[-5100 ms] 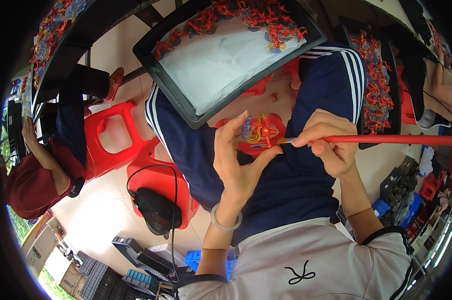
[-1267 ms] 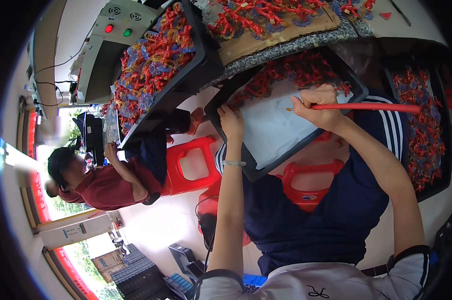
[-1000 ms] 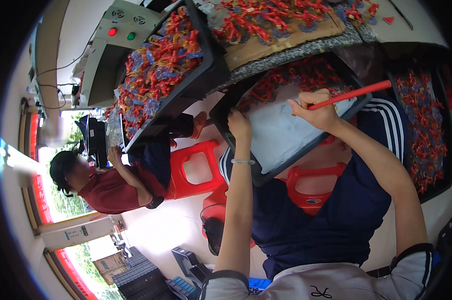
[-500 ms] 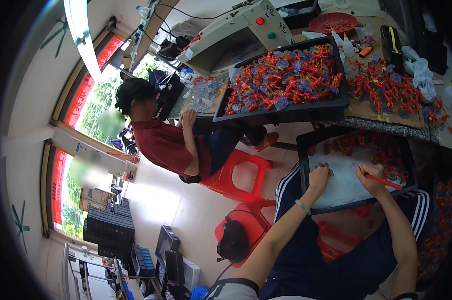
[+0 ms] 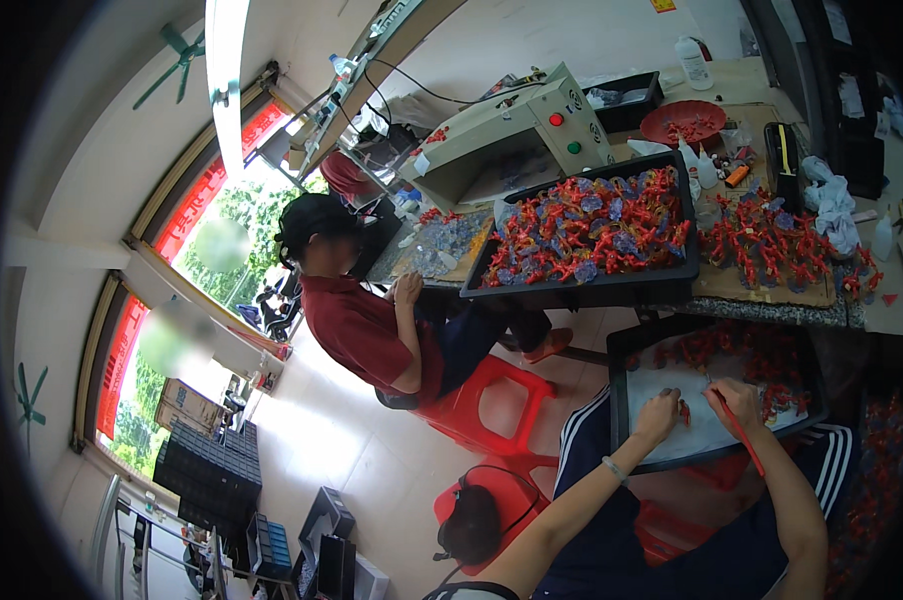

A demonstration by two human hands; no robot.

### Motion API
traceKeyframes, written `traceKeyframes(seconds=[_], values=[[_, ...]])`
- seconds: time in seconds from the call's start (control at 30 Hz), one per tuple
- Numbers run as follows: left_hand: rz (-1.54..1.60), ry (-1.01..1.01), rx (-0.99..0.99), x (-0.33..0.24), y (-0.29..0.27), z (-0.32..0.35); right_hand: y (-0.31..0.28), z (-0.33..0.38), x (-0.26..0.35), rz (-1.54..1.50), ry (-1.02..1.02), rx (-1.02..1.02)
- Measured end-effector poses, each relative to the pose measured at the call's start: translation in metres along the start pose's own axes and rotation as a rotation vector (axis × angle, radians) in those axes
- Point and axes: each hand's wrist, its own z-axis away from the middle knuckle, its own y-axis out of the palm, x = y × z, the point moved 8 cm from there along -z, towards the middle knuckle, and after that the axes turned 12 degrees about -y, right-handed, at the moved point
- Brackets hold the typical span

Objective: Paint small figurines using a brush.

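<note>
My left grip (image 5: 660, 415): pinching one red figure (image 5: 685, 413), just left of my right grip (image 5: 735, 403), clasping a red-handled tool (image 5: 749, 449) slanting back rightward.

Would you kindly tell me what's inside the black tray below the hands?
The tray holds a white sheet and red figures along its far and right sides; anything beneath the sheet is hidden.
</note>
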Motion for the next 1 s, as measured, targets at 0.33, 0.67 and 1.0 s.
traceKeyframes(seconds=[0.33,0.67,1.0], values=[[0.225,0.207,0.211,-0.022,0.03,0.012,0.025,0.031,-0.025,-0.102,0.069,0.14],[0.073,0.109,0.316,-0.012,0.043,0.004,-0.008,0.017,-0.054,-0.403,0.466,0.209],[0.796,-0.191,0.223,-0.02,0.005,0.039,0.01,0.025,-0.049,-0.517,0.428,0.198]])
